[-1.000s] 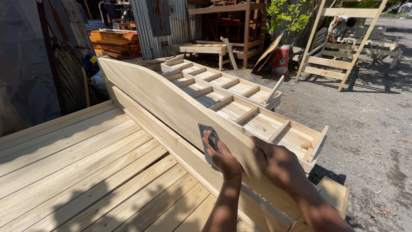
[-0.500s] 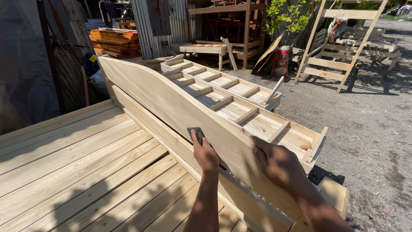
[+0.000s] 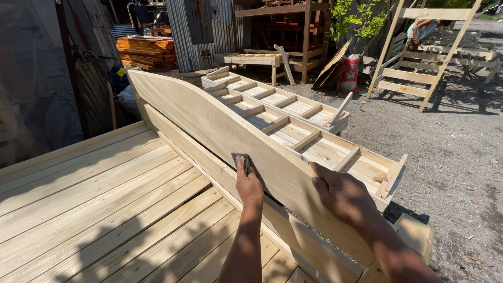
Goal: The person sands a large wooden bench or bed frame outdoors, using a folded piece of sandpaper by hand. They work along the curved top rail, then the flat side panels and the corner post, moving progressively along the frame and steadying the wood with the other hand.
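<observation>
A: Far left, the slatted deck [image 3: 94, 204] of pale planks, half in shade. Then the left hand [image 3: 248, 184], fingers pressed flat over a small dark sanding sheet [image 3: 242, 160], pinning it against the face of the curved headboard panel [image 3: 209, 118]. The sheet sits low on the panel, just above the lower rail [image 3: 220, 173].

B: And the right?

A: The right hand [image 3: 343, 195] is clamped over the panel's top edge, fingers curled, steadying it. Behind lies a ladder-like slatted frame [image 3: 293, 120].

B: Step in hand?

A: Sanding the panel face, I judge. The next stroke wants even pressure along the grain, with the right hand's brace kept firm so the board doesn't rock.
</observation>
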Demonstrator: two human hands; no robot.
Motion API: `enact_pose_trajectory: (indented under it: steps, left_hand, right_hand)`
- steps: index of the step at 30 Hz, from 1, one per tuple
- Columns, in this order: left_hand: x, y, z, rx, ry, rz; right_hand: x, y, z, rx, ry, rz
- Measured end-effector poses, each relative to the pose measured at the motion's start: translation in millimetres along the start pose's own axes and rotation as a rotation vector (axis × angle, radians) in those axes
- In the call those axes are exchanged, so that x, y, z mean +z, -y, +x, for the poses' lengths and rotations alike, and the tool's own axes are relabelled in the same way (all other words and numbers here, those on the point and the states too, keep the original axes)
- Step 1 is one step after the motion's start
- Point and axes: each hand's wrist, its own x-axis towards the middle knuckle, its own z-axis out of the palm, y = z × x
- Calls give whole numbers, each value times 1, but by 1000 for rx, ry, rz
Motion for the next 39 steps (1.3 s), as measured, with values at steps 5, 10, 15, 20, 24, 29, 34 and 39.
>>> enact_pose_trajectory:
  steps: [5,10,15,20,24,29,34,39]
  left_hand:
    - [10,-7,-52,242,6,50]
    - [12,8,-78,344,87,85]
    - [2,-5,-1,25,-14,20]
    - [16,-29,-77,189,58,-62]
    - [35,-31,-154,507,146,120]
    - [57,-15,-54,400,-95,-19]
    - [36,-27,29,-11,-209,-157]
    - [55,-25,-121,192,-28,-89]
  right_hand:
    - [-1,3,0,27,6,7]
    - [3,-3,1,-17,-36,-19]
    - [3,-5,2,-110,-72,24]
    - [-1,1,-2,-10,-31,6]
    - [-3,4,-5,-49,-88,38]
    - [-3,5,-6,51,-12,5]
    - [-3,5,-5,-2,-32,25]
    - [-2,4,-5,25,-6,6]
